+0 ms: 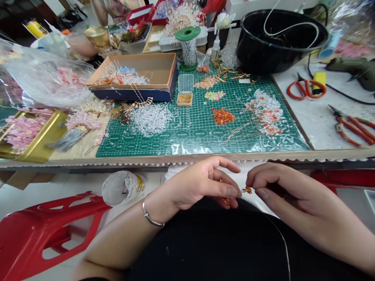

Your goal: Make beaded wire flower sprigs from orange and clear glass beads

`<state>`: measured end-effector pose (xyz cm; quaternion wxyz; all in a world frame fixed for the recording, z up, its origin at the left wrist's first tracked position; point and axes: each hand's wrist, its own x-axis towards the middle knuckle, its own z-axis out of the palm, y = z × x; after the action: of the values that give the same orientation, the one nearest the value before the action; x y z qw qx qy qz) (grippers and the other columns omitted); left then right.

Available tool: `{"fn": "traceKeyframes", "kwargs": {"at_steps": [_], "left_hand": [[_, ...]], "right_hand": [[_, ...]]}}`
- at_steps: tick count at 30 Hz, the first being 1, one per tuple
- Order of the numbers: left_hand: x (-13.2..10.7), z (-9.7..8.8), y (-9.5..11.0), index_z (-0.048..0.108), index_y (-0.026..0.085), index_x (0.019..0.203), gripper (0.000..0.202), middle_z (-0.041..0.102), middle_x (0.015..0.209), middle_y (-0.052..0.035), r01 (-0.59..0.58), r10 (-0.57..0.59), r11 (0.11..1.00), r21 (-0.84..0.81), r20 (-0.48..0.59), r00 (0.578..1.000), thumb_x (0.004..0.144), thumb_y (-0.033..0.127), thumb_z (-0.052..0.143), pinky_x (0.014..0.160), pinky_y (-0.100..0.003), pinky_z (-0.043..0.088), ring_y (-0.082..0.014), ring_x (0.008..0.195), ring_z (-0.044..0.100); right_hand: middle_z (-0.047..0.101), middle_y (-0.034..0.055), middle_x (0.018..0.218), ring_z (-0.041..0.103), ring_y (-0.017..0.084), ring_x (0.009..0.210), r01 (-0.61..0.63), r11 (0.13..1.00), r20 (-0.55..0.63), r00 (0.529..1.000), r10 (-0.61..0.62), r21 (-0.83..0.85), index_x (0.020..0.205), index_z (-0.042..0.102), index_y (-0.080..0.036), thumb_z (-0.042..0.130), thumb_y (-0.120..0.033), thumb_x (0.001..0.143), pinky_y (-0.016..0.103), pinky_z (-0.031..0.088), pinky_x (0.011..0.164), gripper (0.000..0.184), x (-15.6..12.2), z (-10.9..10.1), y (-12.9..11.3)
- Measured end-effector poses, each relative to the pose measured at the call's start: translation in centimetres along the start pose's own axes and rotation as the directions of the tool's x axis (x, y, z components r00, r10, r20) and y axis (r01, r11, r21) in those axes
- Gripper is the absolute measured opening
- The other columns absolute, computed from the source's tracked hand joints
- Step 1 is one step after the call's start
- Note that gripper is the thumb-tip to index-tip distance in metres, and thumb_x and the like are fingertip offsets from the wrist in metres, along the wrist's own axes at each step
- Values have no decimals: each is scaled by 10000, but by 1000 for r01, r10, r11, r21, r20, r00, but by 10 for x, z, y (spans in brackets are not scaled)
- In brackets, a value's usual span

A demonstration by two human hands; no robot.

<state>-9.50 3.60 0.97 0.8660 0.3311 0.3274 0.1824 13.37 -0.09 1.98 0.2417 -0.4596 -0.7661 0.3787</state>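
Observation:
Over my lap, my left hand [212, 185] pinches a thin wire sprig between thumb and fingers, and some orange beads show among its lower fingers. An orange bead [249, 190] sits in the gap between both hands, beside clear bits at the left fingertips. My right hand [284, 191] is closed at the bead's other side, thumb and forefinger close together; its fingers partly hide what they grip. A loose thin wire [283, 234] trails below the right hand across the dark clothing. Ahead on the green cutting mat [187, 142] lie an orange bead pile [223, 116] and beaded sprigs [268, 113].
Clear beads [150, 118] heap on the mat near an open box [134, 93]. Red-handled pliers [351, 127], cutters [306, 88] and a black basin [281, 43] stand right. A red stool [58, 230] and plastic tub [117, 189] are below left. Another person's arm [100, 11] shows behind.

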Motion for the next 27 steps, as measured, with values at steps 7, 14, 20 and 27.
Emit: {"fn": "traceKeyframes", "kwargs": {"at_steps": [7,14,20,27], "left_hand": [[0,2,-1,558,172,1134,487,698,835,-26,-12,12,1000,1,1,1000,746,219,849,646,-252,566,-144,688,711],[0,2,-5,573,162,1132,431,692,843,-33,-47,47,999,-12,16,999,774,187,812,655,-257,567,-142,693,708],[0,1,-6,586,179,1124,410,685,853,-13,-45,47,998,-42,31,998,782,185,812,662,-243,567,-133,702,713],[1,0,-7,595,180,1122,404,686,854,-13,-54,56,997,-56,40,998,779,177,807,653,-242,563,-137,700,716]], "right_hand": [[645,-20,959,615,156,893,29,1000,-14,999,-29,4,940,579,-288,553,-209,978,283,470,747,91,-2,-2,-1],[666,-20,906,621,171,845,-136,981,67,990,128,140,865,627,-291,536,-363,1003,296,485,733,181,2,-5,3],[644,-14,895,588,194,877,-262,924,166,961,222,278,849,633,-291,568,-451,983,310,467,768,218,6,-3,12],[600,-17,844,533,184,844,-381,801,259,922,289,461,838,635,-265,634,-463,941,287,418,726,223,5,1,22]]}}
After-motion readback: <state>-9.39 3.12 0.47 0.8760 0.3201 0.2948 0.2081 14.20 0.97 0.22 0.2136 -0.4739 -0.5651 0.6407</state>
